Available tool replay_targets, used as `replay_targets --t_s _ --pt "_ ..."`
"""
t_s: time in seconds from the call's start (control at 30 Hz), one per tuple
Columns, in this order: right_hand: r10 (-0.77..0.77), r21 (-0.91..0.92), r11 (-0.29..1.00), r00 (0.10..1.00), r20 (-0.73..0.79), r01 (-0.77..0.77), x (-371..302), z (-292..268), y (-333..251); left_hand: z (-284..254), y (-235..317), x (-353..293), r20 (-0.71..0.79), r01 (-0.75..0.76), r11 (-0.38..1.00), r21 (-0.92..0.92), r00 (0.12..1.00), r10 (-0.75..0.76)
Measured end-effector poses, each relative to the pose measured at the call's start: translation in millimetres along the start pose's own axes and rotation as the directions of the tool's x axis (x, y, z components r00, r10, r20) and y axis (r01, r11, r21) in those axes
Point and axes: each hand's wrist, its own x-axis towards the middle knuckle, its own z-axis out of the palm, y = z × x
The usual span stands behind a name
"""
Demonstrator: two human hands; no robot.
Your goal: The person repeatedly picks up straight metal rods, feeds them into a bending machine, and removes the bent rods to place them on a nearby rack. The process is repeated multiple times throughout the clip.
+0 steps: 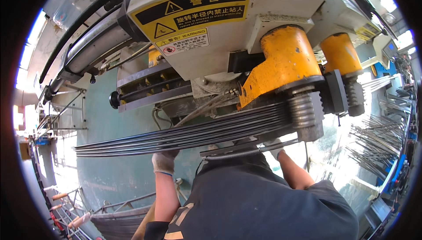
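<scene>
A bundle of several long dark metal rods point(189, 133) lies across the machine in front of me, its right end set against a ribbed metal bending die point(306, 114). My left hand point(164, 162), in a pale work glove, is under the rods left of the middle; its fingers are hidden beneath them, so its grip does not show. My right hand point(275, 151), also gloved, is near a thin coil spring point(237, 154) below the die. The spring and the metal bar hide part of that hand, and its fingers cannot be made out.
Above the rods juts a white machine head point(228, 42) with yellow warning labels and an orange die holder point(288, 60). A second orange holder point(340, 55) is farther right. Many loose rods point(373, 145) lie at the right. A metal rack point(66, 117) stands at the left.
</scene>
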Motion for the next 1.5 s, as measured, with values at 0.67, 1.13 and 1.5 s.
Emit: replay_targets --t_s 0.67,1.13,1.5 --pt "-0.046 0.595 0.534 0.724 -0.689 0.6 -128 -102 -107 -23 44 -20 0.471 -0.143 0.99 -0.016 0.872 0.133" --pt "-0.057 0.712 0.065 0.715 -0.697 0.699 -110 -184 -250 46 177 -103 0.795 -0.664 0.711 -0.232 0.291 0.532" --pt "-0.149 0.801 0.208 0.827 -0.542 0.562 -135 -218 -268 332 174 -297 0.588 -0.946 0.325 0.004 0.265 0.764"
